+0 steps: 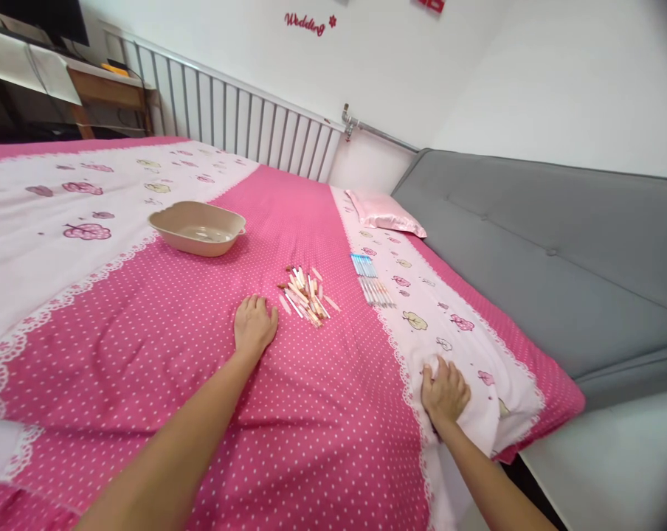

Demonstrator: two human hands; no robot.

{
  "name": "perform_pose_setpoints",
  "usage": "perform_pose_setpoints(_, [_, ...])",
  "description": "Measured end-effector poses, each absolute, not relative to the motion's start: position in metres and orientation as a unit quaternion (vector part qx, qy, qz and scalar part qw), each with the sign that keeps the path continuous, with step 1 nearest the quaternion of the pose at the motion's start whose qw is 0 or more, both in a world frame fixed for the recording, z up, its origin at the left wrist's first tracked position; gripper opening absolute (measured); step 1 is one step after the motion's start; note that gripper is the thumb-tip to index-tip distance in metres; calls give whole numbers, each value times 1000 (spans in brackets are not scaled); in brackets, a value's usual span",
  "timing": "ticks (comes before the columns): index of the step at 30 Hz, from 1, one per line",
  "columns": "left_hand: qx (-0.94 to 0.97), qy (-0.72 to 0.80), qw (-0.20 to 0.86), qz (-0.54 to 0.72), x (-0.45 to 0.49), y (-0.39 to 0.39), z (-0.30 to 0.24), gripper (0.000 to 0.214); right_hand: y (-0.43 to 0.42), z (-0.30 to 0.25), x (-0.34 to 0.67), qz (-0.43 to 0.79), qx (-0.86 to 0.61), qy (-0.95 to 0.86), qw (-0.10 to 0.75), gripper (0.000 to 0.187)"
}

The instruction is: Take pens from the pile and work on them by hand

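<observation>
My left hand [254,324] lies flat on the pink dotted bedspread [161,369], fingers stretched out, just left of a loose pile of pens [305,295]. My right hand [445,392] rests near the bed's right edge with its fingers curled into a bunched fold of the white bedspread border [466,346]. A neat row of blue-capped pens [371,279] lies right of the pile. A beige oval basin [197,228] stands farther back on the left, and I see nothing in it.
A small pink satin pillow [386,212] lies at the far right of the bed. A grey padded headboard [560,251] runs along the right side. A white radiator [228,118] lines the back wall, with a wooden desk [106,88] at far left.
</observation>
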State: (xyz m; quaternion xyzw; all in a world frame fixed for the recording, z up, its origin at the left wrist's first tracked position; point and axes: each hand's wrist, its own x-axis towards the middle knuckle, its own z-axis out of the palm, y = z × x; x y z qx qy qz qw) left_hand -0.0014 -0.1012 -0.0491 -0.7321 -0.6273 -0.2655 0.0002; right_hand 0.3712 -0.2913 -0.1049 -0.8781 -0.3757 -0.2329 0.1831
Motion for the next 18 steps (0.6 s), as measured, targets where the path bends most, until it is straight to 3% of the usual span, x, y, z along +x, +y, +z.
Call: perform_pose_setpoints(18, [-723, -634, -8, -275, 1, -100, -48, 46, -290, -107, 372, -240, -877, -373, 183, 52])
